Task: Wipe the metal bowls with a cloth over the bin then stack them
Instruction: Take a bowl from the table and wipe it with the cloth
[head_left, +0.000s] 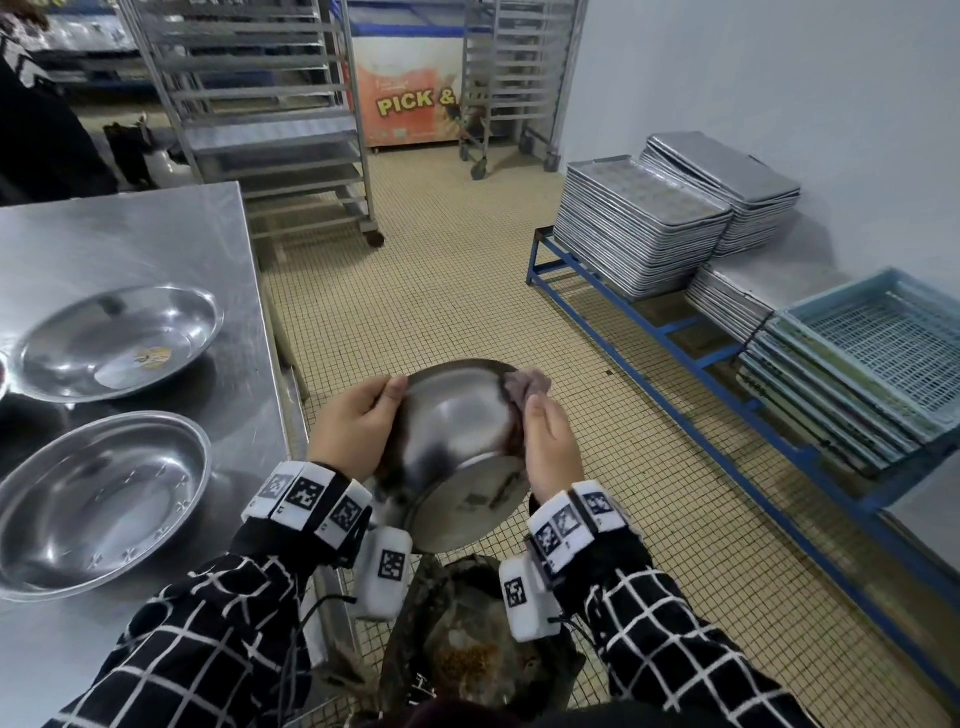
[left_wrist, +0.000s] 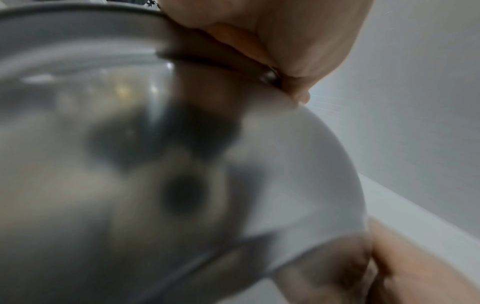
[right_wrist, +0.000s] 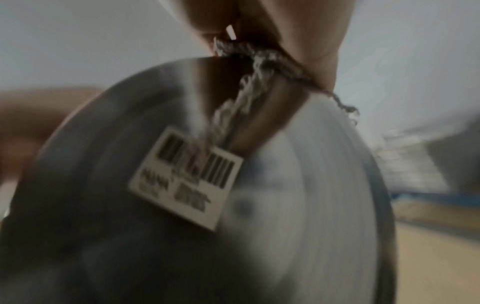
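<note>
I hold a metal bowl (head_left: 457, 447) tilted with its base towards me, above the bin (head_left: 467, 644). My left hand (head_left: 358, 421) grips its left rim, thumb on the outside. My right hand (head_left: 545, 441) presses a greyish cloth (head_left: 527, 387) against the right rim. The left wrist view shows the bowl's outer wall (left_wrist: 182, 164) and my left hand (left_wrist: 272, 41) on the rim. In the right wrist view the bowl's base (right_wrist: 233, 205) carries a barcode sticker (right_wrist: 187, 176), with the cloth (right_wrist: 249, 86) under my right hand (right_wrist: 298, 41). Two more metal bowls (head_left: 117, 340) (head_left: 98, 501) sit on the steel table.
The steel table (head_left: 130, 234) stands at my left. Stacks of metal trays (head_left: 644, 223) and plastic crates (head_left: 862, 358) rest on a blue rack (head_left: 649, 332) at the right. Wheeled tray racks (head_left: 270, 119) stand further back on the tiled floor (head_left: 441, 291). The bin holds food scraps.
</note>
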